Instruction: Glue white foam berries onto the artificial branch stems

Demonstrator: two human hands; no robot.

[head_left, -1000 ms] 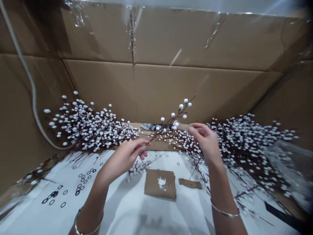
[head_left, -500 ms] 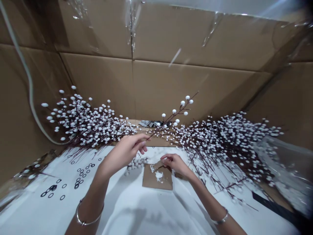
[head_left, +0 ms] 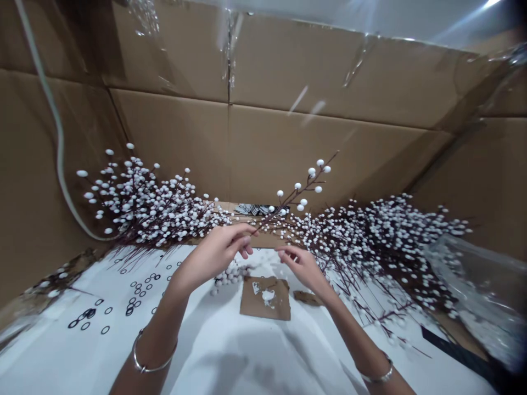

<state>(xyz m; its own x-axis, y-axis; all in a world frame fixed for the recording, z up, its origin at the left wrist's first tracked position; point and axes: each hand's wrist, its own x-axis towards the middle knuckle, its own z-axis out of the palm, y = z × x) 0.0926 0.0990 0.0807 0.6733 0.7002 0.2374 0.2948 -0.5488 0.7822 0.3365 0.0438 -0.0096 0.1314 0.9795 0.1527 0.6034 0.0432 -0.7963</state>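
Observation:
My left hand [head_left: 220, 253] pinches the lower stem of an artificial berry branch [head_left: 305, 189]. The branch slants up to the right, with white berries along brown twigs. To its right, my right hand [head_left: 303, 267] has thumb and fingertips drawn together; whatever may be between them is too small to make out. Below the hands lies a cardboard square [head_left: 263, 311] smeared with a white paste [head_left: 268, 297]. Loose white berries [head_left: 230, 276] sit on the white tabletop [head_left: 185, 351], partly behind my left hand.
Heaps of berry branches stand at the left [head_left: 152, 206] and right [head_left: 362, 233]. Black rings [head_left: 134, 300] are scattered on the left. A small cardboard scrap [head_left: 307, 298] lies near my right wrist. Clear plastic [head_left: 481, 274] is at the right, and cardboard walls [head_left: 329, 142] enclose the back.
My right hand has lifted off the cardboard square and moved up and slightly right, towards the branch stem. My left hand keeps its hold on the branch. The view has shifted slightly.

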